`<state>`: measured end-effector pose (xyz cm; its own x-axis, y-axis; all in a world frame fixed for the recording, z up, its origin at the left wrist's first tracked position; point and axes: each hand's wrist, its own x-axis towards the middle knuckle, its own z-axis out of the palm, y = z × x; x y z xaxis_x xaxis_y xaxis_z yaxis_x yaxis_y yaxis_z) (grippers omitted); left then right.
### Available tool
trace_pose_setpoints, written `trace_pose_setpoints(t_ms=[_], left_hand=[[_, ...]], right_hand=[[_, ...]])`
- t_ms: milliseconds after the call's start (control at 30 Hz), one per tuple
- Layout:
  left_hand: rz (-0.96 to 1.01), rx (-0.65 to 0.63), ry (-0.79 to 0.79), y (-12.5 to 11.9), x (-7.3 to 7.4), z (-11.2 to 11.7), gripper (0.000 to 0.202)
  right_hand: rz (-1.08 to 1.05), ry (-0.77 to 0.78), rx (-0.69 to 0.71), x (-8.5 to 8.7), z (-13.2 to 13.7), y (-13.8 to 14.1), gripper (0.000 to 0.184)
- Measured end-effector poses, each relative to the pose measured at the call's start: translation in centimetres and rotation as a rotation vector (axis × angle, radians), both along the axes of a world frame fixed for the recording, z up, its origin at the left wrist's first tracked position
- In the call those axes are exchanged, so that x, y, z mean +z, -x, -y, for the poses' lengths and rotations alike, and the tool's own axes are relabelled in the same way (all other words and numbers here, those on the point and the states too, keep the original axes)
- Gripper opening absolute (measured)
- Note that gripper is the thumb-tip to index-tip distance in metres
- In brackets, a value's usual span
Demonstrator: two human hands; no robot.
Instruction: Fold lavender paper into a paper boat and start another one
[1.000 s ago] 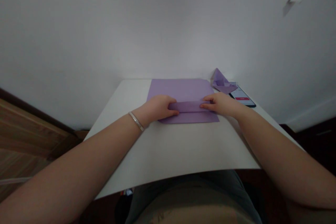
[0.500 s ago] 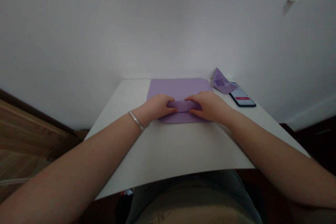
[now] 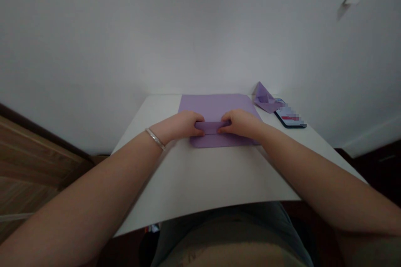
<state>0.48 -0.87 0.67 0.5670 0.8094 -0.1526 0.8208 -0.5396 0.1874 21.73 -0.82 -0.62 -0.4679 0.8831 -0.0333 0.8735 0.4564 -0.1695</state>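
A narrow folded strip of purple paper point(image 3: 211, 128) lies level between my two hands, over a purple sheet or mat point(image 3: 216, 106) of nearly the same colour. My left hand point(image 3: 185, 125) pinches the strip's left end, thumb on the near side and fingers on the far side. At the other end, my right hand point(image 3: 243, 124) grips it in the same way. The fingers partly cover both ends of the strip. A silvery bangle point(image 3: 155, 139) circles my left wrist.
The white table point(image 3: 216, 179) stands against a pale wall point(image 3: 194, 29). At its back right, a folded purple paper shape point(image 3: 265, 99) touches or overlaps a phone point(image 3: 291, 119) with a lit screen. Wooden furniture point(image 3: 34, 158) is at the left.
Both hands have shifted a little to the left with the paper strip, the right hand more. The strip now shows flatter and straighter between the fingers.
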Motion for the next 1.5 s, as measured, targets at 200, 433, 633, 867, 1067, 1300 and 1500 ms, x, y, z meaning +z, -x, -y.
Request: trace_pose_setpoints(t_ms=[200, 433, 633, 867, 1067, 1300, 1500], left_hand=[[-0.013, 0.014, 0.047, 1.0, 0.3, -0.4, 0.028], [0.012, -0.015, 0.08, 1.1, 0.5, -0.4, 0.027], [0.053, 0.028, 0.185, 1.5, 0.0, -1.0, 0.03], [0.128, -0.009, 0.247, 2.7, -1.0, -2.1, 0.025], [0.152, -0.038, 0.347, 3.0, -1.1, -2.3, 0.028], [0.164, 0.01, 0.149, 1.7, -0.3, -1.3, 0.047], [0.206, 0.033, -0.069, -0.6, -1.1, -0.3, 0.035]], right_hand=[[-0.026, -0.027, 0.038, -0.2, 0.4, -0.8, 0.03], [-0.038, -0.063, 0.072, -0.4, 0.4, -1.0, 0.028], [-0.038, -0.1, 0.092, -0.8, 0.2, -1.3, 0.03], [-0.029, -0.112, 0.1, -1.0, 0.2, -1.4, 0.03], [-0.027, -0.107, 0.094, -1.0, 0.2, -1.4, 0.03], [-0.03, -0.04, 0.073, -0.4, 0.2, -1.0, 0.027], [-0.023, -0.037, 0.074, 0.3, -0.1, 0.4, 0.029]])
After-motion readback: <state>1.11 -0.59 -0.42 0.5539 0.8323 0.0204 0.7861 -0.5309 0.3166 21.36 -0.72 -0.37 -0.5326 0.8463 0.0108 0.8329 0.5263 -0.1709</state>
